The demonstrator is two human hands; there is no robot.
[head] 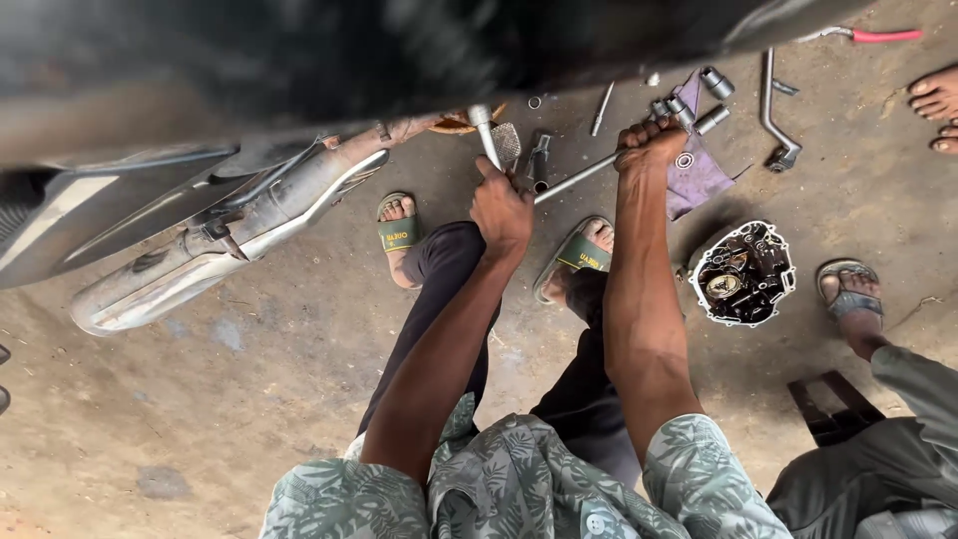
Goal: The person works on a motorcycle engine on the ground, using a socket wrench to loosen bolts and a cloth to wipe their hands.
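Steel bar [574,180] of a long wrench runs between both fists, just below the dark motorcycle body [399,50]. The left hand [502,208] wraps its fingers tight around the upright socket end [485,135]; the right hand [649,145] clenches the far handle end. Right of the bar lie loose sockets [714,82] on a purple rag [694,180], an L-shaped wrench [770,110] and an open engine cover [743,274]. Left of it hangs the exhaust pipe [200,260]. Another person's sandalled foot [850,294] stands beside the cover.

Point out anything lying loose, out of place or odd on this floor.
An engine cover lies inner side up on the bare concrete. Sockets and a bent wrench are scattered loose around a purple rag, beside bare feet.
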